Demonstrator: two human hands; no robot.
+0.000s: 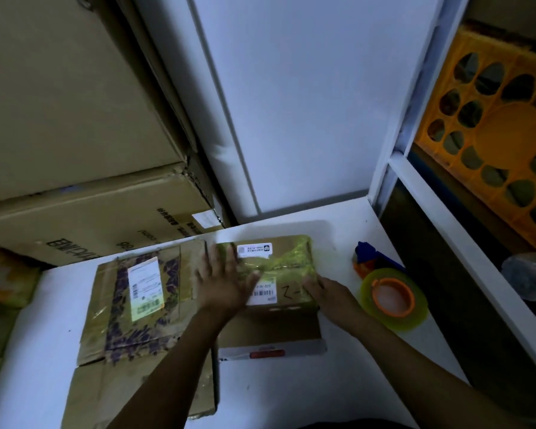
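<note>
Looks like a small stockroom or parcel-packing room. Big cardboard cartons (75, 125) are stacked by the wall, a taped parcel (279, 267) and another labelled box (143, 301) sit on a white table (347, 224), and there's a packing tape roll (395, 300) too, plus an orange crate (495, 134) on shelving.

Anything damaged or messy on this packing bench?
Yes. The yellow-green tape across the small brown cardboard box, under the left hand, is badly wrinkled. The big brown carton stacked rear-left has a torn, crushed corner.

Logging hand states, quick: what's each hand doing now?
Left hand: open, flat on the taped brown cardboard box.
Right hand: touches the box's right edge; grip cannot be told.
</note>
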